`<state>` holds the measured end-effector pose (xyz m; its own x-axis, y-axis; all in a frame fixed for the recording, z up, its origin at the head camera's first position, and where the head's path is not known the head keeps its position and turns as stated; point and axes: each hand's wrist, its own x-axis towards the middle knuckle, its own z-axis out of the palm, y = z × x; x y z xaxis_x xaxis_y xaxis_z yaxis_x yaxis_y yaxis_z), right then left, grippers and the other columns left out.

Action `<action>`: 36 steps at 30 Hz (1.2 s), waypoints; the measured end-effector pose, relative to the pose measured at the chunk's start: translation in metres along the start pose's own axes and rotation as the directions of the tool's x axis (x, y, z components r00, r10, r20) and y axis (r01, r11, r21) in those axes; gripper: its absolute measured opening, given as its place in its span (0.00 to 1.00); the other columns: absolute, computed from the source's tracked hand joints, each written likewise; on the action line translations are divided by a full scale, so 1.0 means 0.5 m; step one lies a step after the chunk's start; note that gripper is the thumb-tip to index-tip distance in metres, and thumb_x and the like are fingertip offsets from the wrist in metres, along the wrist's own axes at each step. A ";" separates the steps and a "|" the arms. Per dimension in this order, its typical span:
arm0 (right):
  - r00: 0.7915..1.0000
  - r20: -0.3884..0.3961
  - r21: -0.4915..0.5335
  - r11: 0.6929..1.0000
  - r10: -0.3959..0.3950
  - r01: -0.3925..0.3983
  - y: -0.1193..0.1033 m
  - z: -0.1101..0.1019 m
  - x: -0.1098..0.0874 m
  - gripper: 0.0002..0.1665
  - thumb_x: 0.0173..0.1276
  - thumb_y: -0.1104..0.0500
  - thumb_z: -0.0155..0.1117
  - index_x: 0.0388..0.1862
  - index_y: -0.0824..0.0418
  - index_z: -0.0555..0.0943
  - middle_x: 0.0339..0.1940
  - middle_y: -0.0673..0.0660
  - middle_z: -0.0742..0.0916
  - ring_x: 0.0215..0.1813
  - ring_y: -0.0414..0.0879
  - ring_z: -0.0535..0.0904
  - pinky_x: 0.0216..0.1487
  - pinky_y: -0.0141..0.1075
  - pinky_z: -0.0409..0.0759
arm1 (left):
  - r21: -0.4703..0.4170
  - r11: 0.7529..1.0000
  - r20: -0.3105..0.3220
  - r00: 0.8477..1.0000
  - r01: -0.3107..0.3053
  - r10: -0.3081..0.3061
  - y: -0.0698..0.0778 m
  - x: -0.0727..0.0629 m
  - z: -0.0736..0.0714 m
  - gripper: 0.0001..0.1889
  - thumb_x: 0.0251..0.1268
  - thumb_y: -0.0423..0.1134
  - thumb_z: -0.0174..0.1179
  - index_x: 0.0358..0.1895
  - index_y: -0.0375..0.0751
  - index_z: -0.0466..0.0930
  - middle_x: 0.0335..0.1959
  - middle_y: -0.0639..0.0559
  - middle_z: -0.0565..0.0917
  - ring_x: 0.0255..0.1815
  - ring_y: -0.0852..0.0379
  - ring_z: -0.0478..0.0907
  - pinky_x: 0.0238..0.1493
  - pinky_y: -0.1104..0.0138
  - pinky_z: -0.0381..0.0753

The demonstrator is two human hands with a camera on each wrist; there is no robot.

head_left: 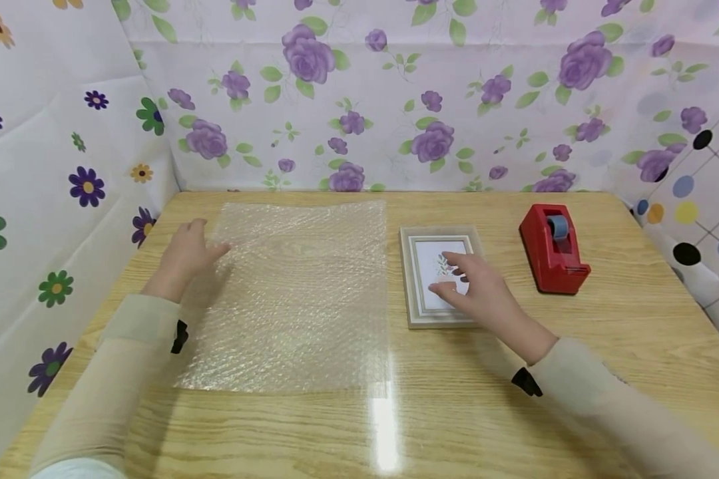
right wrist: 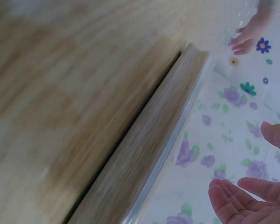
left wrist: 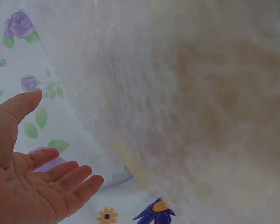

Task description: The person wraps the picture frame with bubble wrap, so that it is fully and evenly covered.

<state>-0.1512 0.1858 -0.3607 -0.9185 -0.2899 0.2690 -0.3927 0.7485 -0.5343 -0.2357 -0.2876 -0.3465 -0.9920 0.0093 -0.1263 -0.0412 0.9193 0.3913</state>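
Note:
A sheet of clear bubble wrap (head_left: pixel 299 299) lies flat on the wooden table. At its upper left edge is my left hand (head_left: pixel 186 256), fingers spread and holding nothing; the left wrist view shows its palm (left wrist: pixel 28 186) beside the sheet. Right of the wrap lies a picture frame (head_left: pixel 416 313) with a pale border and a small plant print, face up. Over the frame's right half hovers my right hand (head_left: pixel 485 293), thumb and fingers apart, hiding part of the print. In the right wrist view, the frame's side (right wrist: pixel 149 135) stands out beside the loosely bent fingers.
A red tape dispenser (head_left: pixel 554 253) with a roll of tape stands to the right of the picture frame. Flowered cloth (head_left: pixel 383 93) rises behind the table (head_left: pixel 275 439), with more patterned cloth along the left and right sides.

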 end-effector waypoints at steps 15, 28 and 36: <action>0.996 0.076 0.308 0.948 0.057 -0.077 -0.052 0.067 -0.038 0.21 0.60 0.62 0.69 0.50 0.72 0.79 0.38 0.61 0.87 0.36 0.48 0.84 0.40 0.33 0.84 | -0.107 0.991 0.073 0.994 0.086 -0.078 -0.027 0.008 0.021 0.38 0.71 0.42 0.49 0.66 0.12 0.43 0.61 0.13 0.57 0.63 0.22 0.57 0.65 0.38 0.61; 0.913 0.371 0.509 0.784 0.172 -0.354 -0.068 0.101 -0.038 0.24 0.64 0.58 0.64 0.52 0.75 0.76 0.41 0.62 0.86 0.40 0.45 0.83 0.41 0.31 0.83 | -0.181 0.976 0.041 0.993 0.118 -0.112 -0.053 0.003 0.030 0.31 0.66 0.38 0.46 0.64 0.14 0.53 0.58 0.18 0.64 0.59 0.26 0.63 0.61 0.40 0.67; 0.870 0.477 0.580 0.700 0.123 -0.417 -0.082 0.111 -0.046 0.27 0.65 0.62 0.61 0.56 0.81 0.69 0.43 0.67 0.84 0.40 0.51 0.84 0.44 0.38 0.85 | -0.188 0.976 0.017 0.994 0.106 -0.105 -0.052 -0.003 0.031 0.27 0.65 0.36 0.44 0.61 0.15 0.59 0.55 0.21 0.67 0.55 0.29 0.66 0.58 0.40 0.69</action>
<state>-0.1166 0.1287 -0.3897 -0.8699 -0.4445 -0.2138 0.0808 0.2992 -0.9508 -0.2315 -0.3055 -0.3707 -0.9800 -0.0809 -0.1817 -0.1682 0.8246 0.5401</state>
